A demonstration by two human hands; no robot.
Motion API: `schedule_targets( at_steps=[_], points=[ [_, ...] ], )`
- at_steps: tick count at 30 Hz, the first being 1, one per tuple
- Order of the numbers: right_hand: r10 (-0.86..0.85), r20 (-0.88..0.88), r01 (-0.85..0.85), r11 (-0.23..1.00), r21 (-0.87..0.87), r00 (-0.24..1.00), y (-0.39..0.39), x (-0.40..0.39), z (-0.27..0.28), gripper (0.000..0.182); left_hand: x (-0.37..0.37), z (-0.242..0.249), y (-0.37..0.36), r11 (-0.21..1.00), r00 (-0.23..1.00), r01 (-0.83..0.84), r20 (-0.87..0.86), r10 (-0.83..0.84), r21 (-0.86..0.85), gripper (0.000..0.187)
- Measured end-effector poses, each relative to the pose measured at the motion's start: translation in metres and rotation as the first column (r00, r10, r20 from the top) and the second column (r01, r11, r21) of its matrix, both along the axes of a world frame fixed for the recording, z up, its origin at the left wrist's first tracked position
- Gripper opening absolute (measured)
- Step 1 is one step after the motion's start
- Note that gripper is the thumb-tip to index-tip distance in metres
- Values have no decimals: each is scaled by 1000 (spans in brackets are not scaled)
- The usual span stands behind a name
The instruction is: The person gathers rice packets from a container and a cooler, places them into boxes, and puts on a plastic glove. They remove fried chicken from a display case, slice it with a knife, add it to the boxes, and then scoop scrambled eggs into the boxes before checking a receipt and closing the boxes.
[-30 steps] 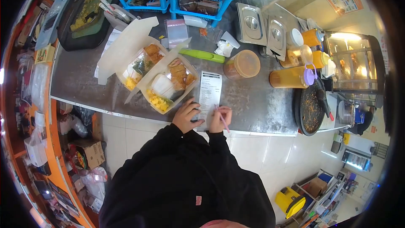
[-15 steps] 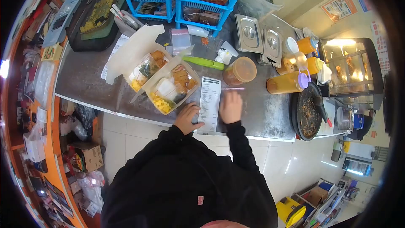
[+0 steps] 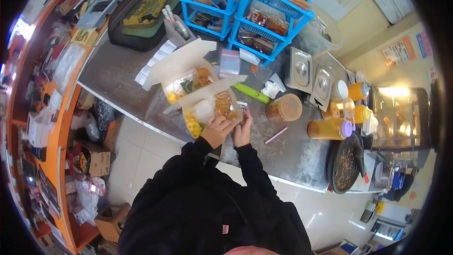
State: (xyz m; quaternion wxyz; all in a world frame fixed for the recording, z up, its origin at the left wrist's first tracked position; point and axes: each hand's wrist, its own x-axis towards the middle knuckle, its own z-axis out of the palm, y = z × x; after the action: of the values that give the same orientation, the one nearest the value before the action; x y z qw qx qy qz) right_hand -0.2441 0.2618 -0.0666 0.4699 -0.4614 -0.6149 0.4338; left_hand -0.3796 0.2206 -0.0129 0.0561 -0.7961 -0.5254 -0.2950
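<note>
Two open takeaway boxes stand side by side on the dark counter. The nearer box (image 3: 192, 135) holds white rice, yellow food and fried pieces; the farther box (image 3: 166, 85) holds similar food. My left hand (image 3: 218, 131) lies with bent fingers over the nearer box's right front rim. Beside it, my right hand (image 3: 243, 127) is at that box's right side, fingers pointing away from me. A small white printed end of the receipt (image 3: 242, 105) shows at its fingertips; the rest is hidden. A pink pen (image 3: 276, 134) lies to the right of this hand.
Behind the boxes are a green-handled tool (image 3: 251, 92) and blue tiered racks (image 3: 264, 30). To the right stand an orange-lidded tub (image 3: 284, 107), a sauce bottle (image 3: 325, 130), steel lidded pans (image 3: 300, 69) and a black pan (image 3: 344, 165). A heated display case (image 3: 398, 118) is farther right.
The receipt has left its flat place on the counter and is mostly hidden now. Both hands have moved up to the nearer box's right side. The view has turned and shifted.
</note>
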Motion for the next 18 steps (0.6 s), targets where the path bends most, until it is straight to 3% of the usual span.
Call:
schedule_targets(
  at_steps=[2,3,5,7,8,9,11,12,14,15,18],
  points=[
    [-21,-338,6,999,-47,941,7,-4,-11,54,-5,3,-9,999,999,44,7,-44,11,35],
    [-36,-362,-2,995,-104,932,7,0,3,51,-5,10,-13,999,999,35,33,-35,24,34],
    [-120,-370,129,992,-1,921,-1,12,37,49,-12,32,-24,986,997,-44,62,34,159,34],
    [-381,28,373,916,148,924,-22,55,43,42,-30,50,-49,967,942,-194,307,137,164,37],
    [-549,371,318,789,527,749,-30,79,54,34,-37,56,-54,904,857,-372,452,246,212,39],
    [-655,535,385,751,536,534,-43,92,57,29,-42,62,-56,810,735,-541,596,323,227,40],
    [-652,612,427,757,495,448,-51,111,33,26,-58,92,-39,759,646,-624,669,368,185,35],
    [-645,650,449,758,474,402,-53,116,19,25,-66,96,-34,786,655,-603,649,388,139,33],
    [-520,638,318,854,412,568,-55,114,6,23,-82,101,-27,869,730,-495,550,406,14,32],
    [-451,624,248,888,388,639,-54,111,4,23,-89,98,-27,918,797,-396,488,357,-25,33],
    [-349,656,80,912,403,669,-46,87,3,21,-105,69,-37,994,933,-58,348,88,-95,38]
  ],
)
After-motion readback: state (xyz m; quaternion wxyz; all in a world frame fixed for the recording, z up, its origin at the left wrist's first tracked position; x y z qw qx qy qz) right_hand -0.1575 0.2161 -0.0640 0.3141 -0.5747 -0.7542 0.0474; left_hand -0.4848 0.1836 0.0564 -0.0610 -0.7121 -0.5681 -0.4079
